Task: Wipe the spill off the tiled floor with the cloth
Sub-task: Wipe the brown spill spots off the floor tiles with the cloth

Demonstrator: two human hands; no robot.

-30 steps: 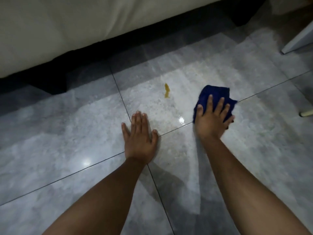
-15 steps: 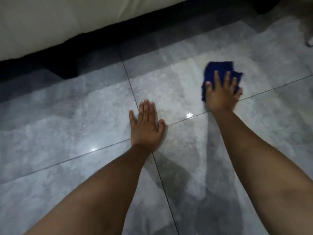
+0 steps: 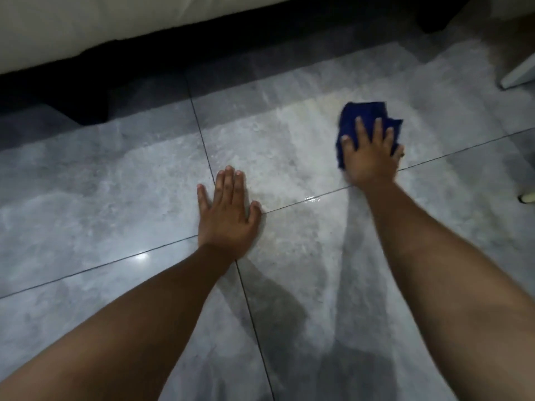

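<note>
My right hand (image 3: pixel 370 153) presses flat on a dark blue cloth (image 3: pixel 363 112) bunched on the grey tiled floor (image 3: pixel 121 186), right of centre. Part of the cloth shows beyond my fingertips; the rest is hidden under my palm. My left hand (image 3: pixel 227 214) lies flat on the tiles with fingers together, palm down, holding nothing, where two grout lines cross. No yellow spill mark shows on the tiles; a faint wet sheen (image 3: pixel 314 199) glints on the grout line between my hands.
A cream sofa (image 3: pixel 115 21) with a dark base and black foot (image 3: pixel 86 108) runs along the top. A white furniture leg (image 3: pixel 518 72) stands at the upper right, and a small pale object (image 3: pixel 527 197) sits at the right edge.
The yellow spill seen a second ago left of the cloth is gone from view. My right hand has moved the cloth across the tile; my left hand stays planted.
</note>
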